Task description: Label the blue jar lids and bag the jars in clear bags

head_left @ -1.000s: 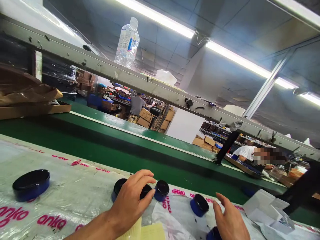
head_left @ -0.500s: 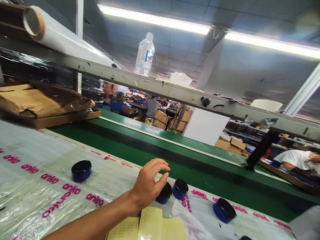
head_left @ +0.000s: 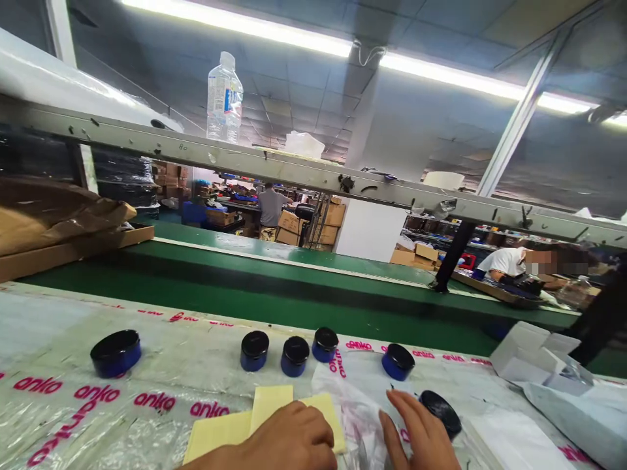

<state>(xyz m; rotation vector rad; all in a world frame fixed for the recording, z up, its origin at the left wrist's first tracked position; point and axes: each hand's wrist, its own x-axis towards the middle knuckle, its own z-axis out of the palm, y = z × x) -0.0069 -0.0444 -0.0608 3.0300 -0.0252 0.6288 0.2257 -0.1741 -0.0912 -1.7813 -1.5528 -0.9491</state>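
hands apart at bottom of frame; left hand [head_left: 298, 436] curled over yellow sheets [head_left: 220, 432], grip on them can't be told; right hand [head_left: 420, 436] has thumb and fingers spread, beside black-topped blue round [head_left: 441, 414], lower right; five similar rounds [head_left: 294, 357] run leftward, insides hidden; open white box [head_left: 524, 356], right, clear plastic at its opening; cardboard tray [head_left: 73, 251], left edge, holds brown paper [head_left: 53, 212].
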